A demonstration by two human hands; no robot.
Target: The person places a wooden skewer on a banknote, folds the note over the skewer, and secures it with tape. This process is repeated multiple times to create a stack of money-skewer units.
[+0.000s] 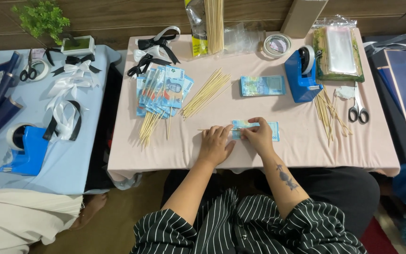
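right hand (259,135) pinches blue note (264,130), fingers closed on its left end | left hand (214,143) flat beside it, pressing note and skewer (203,130), not gripping | note lies flat on table (306,146), in front of note stack (262,85) | note fan (163,89), loose skewers (205,93) left of stack | tape dispenser (300,75), scissors (358,110) right of it

Both hands (214,143) (258,136) side by side, palms down, fingers curled.

I have one view only, from the head camera: it looks steeply down and forward from above my lap onto the pink table (306,141), close enough to cover its whole top.
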